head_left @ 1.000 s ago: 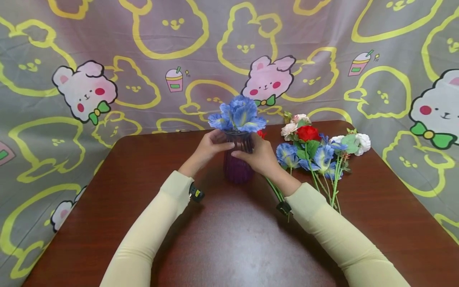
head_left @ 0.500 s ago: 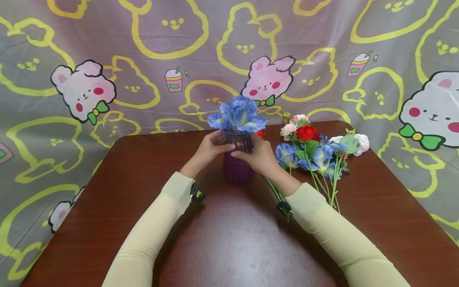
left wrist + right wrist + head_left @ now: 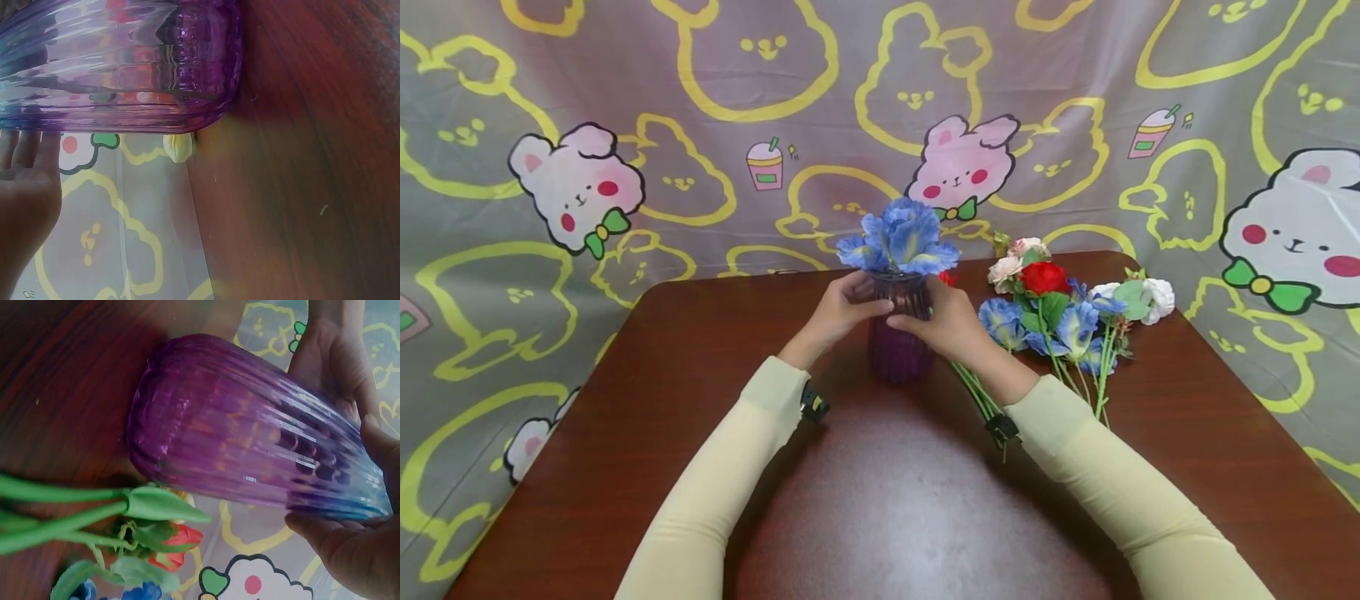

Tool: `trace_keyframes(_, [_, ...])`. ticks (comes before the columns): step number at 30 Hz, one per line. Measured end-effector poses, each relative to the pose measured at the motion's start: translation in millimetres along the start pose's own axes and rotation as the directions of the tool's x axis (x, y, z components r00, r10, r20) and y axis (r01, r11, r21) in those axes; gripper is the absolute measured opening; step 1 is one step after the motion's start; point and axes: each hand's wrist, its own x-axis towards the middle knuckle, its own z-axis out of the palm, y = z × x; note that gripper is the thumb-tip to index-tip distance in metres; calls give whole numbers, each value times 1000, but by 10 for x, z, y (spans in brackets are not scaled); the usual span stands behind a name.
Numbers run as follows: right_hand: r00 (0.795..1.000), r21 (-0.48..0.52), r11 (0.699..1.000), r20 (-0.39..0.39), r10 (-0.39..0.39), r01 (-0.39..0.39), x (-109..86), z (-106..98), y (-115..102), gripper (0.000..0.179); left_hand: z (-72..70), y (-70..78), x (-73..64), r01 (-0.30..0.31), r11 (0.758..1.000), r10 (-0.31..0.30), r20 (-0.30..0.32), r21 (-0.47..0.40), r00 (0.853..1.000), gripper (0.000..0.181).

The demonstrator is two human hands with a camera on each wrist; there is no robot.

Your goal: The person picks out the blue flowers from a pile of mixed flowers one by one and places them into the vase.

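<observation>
Bunny-print cloth backs your tabletop, where your left hand and right hand curl their grip round the purple vase, toward the far side, left of the loose flowers, and even pressure should hold it upright.

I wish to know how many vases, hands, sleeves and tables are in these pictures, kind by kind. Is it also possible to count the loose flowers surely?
Vase: 1
Hands: 2 (left hand, right hand)
Sleeves: 2 (left sleeve, right sleeve)
Table: 1
Total: 6
Loose flowers: no sure count, they overlap.
</observation>
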Motion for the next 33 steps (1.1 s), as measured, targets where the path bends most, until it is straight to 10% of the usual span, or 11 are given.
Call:
trace_keyframes(9, [989, -12, 997, 127, 72, -72, -77, -259, 36, 83, 61, 308, -82, 52, 998, -52, -3, 29, 999, 52])
trace_keyframes(17, [976, -112, 979, 113, 186, -173, -291, -556, 119, 68, 9, 24, 12, 67, 998, -67, -35, 9, 997, 57])
trace_keyframes(33, [953, -303, 930, 148, 263, -210, -681, -890, 386, 35, 7, -6, -13, 42, 999, -41, -30, 13, 999, 53])
